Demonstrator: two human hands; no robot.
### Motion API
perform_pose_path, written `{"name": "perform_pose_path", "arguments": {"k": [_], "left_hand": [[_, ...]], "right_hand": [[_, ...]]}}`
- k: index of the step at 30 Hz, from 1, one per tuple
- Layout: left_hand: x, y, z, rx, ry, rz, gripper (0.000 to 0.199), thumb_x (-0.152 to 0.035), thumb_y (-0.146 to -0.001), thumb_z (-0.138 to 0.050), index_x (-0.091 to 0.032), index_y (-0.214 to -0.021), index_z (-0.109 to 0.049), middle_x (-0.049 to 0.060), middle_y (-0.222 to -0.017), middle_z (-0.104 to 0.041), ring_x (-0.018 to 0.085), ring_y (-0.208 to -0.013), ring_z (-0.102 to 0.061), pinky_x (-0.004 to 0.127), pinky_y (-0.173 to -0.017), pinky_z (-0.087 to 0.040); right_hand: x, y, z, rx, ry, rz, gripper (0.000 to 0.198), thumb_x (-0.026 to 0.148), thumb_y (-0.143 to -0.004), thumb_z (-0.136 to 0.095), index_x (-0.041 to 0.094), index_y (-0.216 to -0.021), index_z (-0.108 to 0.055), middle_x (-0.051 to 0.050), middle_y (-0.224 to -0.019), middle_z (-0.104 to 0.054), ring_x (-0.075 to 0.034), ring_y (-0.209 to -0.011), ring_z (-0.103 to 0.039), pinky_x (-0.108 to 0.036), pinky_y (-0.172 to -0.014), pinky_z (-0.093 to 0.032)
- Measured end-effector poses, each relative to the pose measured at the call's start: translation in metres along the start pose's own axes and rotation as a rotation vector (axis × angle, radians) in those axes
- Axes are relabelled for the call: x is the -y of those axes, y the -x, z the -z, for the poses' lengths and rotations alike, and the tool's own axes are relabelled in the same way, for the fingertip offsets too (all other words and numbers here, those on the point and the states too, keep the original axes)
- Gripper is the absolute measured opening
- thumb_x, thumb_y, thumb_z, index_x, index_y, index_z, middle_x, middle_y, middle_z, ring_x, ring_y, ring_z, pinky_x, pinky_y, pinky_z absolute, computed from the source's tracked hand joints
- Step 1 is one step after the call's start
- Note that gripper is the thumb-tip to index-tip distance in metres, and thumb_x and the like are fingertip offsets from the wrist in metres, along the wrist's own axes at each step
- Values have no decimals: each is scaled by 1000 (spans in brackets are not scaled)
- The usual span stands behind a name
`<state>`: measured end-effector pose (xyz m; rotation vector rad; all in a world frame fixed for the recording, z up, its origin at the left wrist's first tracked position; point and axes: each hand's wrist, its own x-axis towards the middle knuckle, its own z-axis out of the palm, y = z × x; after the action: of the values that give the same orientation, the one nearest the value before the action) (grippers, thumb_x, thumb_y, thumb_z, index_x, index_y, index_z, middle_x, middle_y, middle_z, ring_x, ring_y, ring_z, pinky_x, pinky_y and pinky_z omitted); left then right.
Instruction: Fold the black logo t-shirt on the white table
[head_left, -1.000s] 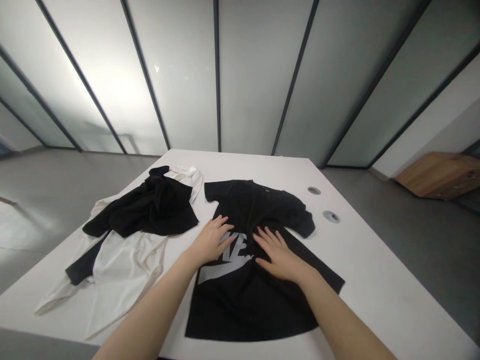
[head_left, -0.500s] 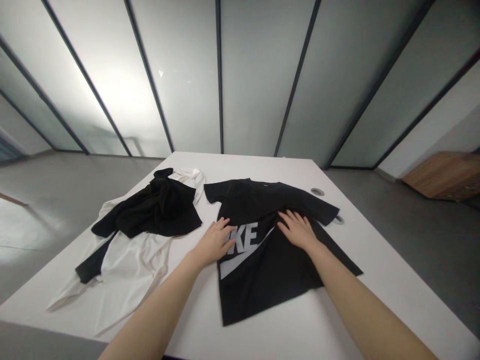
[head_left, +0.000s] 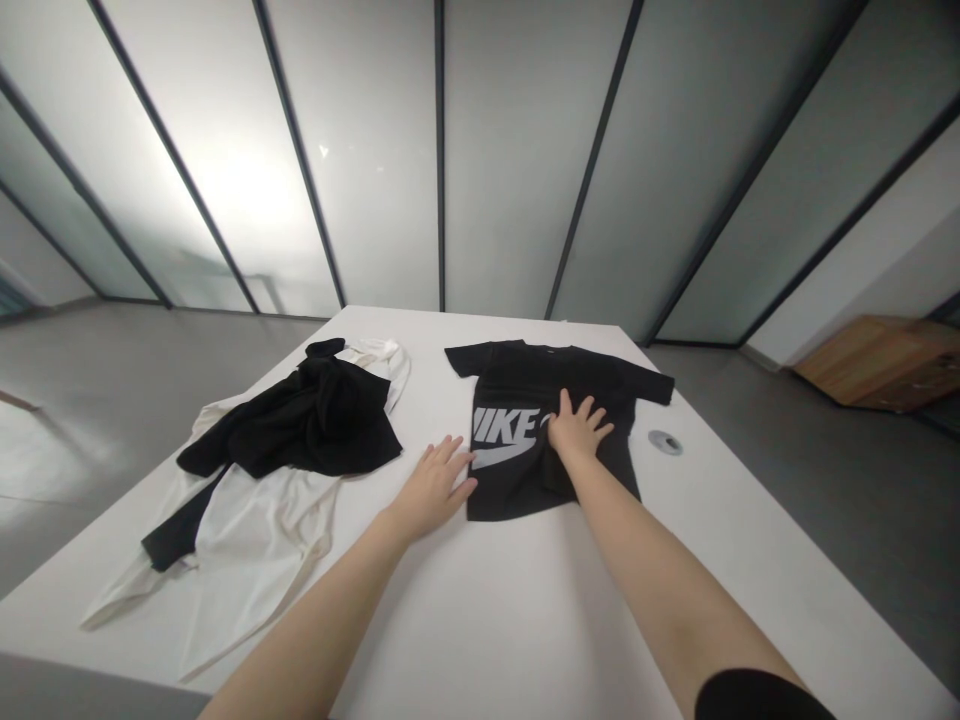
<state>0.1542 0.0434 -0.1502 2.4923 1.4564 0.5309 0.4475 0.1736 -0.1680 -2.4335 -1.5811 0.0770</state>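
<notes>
One black T-shirt (head_left: 525,400) w/ a grey printed logo lies spread flat, front up, on the far middle of a white table (head_left: 525,620), collar pointing away from the viewer, both short sleeves out to the sides. Right hand (head_left: 576,428) rests palm down on the shirt's chest, just right of the logo, fingers spread wide and flat, gripping nothing. Left hand (head_left: 435,487) lies palm down on the bare tabletop just beside the shirt's left edge, fingers stretched out & slightly apart, tips near or just meeting the fabric near the logo; can't tell which. It holds nothing either. Both bare forearms reach in from the bottom of the view; a dark sleeve edge shows at the right arm's near end.

To the left, apart from the shirt, sits a heap of clothing: a crumpled black garment (head_left: 300,425) piled on top of a white garment (head_left: 247,540) that trails toward the table's near left edge. Right of the shirt, a round grey cable port (head_left: 664,441) is set into the tabletop, near the shirt's right sleeve.

Beyond the table stands a wall of frosted glass panels (head_left: 375,180) w/ dark frames, grey floor around. At far right, a low wooden cabinet (head_left: 885,360) by a white wall.
</notes>
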Motion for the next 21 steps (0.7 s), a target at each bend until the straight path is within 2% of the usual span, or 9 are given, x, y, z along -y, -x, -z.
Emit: {"name": "perform_pose_path", "arguments": {"k": [3, 7, 10, 13, 15, 17, 19, 21], "left_hand": [[1, -2, -2, -54, -7, 39, 42, -38, -107, -50, -22, -145, -59, 15, -165, -46, 33, -156, -38, 58, -126, -33], [5, -3, -5, -153, -42, 76, 41, -39, -108, -46, -21, -142, -61, 16, -160, -52, 33, -152, -44, 59, -125, -35], [9, -3, -9, -169, -64, 96, 42, -40, -109, -44, -20, -142, -62, 16, -157, -55, 35, -151, -45, 58, -123, -38], [14, -2, -15, -150, -82, 106, 44, -41, -109, -44, -20, -144, -60, 16, -156, -55, 34, -151, -45, 56, -122, -40], [17, 0, -20, -128, -107, 119, 46, -42, -108, -46, -20, -147, -58, 17, -157, -55, 34, -151, -46, 56, -121, -40], [20, 2, -24, -101, -145, 133, 51, -43, -106, -49, -19, -150, -55, 19, -159, -52, 36, -152, -44, 57, -121, -40], [22, 5, -28, -84, -188, 136, 54, -44, -105, -52, -17, -152, -53, 20, -162, -49, 37, -153, -41, 57, -122, -38], [24, 7, -29, -85, -224, 133, 56, -44, -104, -53, -17, -153, -53, 20, -164, -46, 37, -155, -39, 56, -123, -36]], "right_hand": [[31, 12, -5, 77, 27, 164, 62, 41, -108, -37, 32, -169, -30, -17, -177, -16, -47, -159, -18, -74, -121, -12], [64, 27, -10, 179, 15, 529, 65, 40, -106, -43, 26, -169, -32, -16, -176, -21, -42, -160, -21, -68, -126, -13], [74, 33, -11, 255, -7, 792, 64, 39, -102, -50, 36, -165, -40, -3, -177, -23, -29, -163, -21, -53, -131, -12], [73, 35, -10, 306, -51, 991, 68, 36, -98, -53, 35, -165, -40, -3, -176, -24, -28, -162, -23, -52, -132, -13], [69, 33, -10, 303, -97, 1025, 75, 36, -97, -55, 29, -168, -33, -8, -175, -27, -30, -161, -26, -54, -131, -15], [63, 30, -9, 283, -139, 999, 78, 37, -98, -53, 25, -170, -28, -10, -173, -32, -28, -160, -30, -53, -131, -18], [55, 26, -7, 251, -143, 927, 71, 37, -101, -49, 26, -169, -31, -7, -172, -37, -25, -158, -33, -48, -131, -21], [45, 19, -5, 206, -110, 797, 62, 37, -105, -42, 29, -166, -37, -4, -171, -39, -23, -157, -35, -45, -130, -23]]}}
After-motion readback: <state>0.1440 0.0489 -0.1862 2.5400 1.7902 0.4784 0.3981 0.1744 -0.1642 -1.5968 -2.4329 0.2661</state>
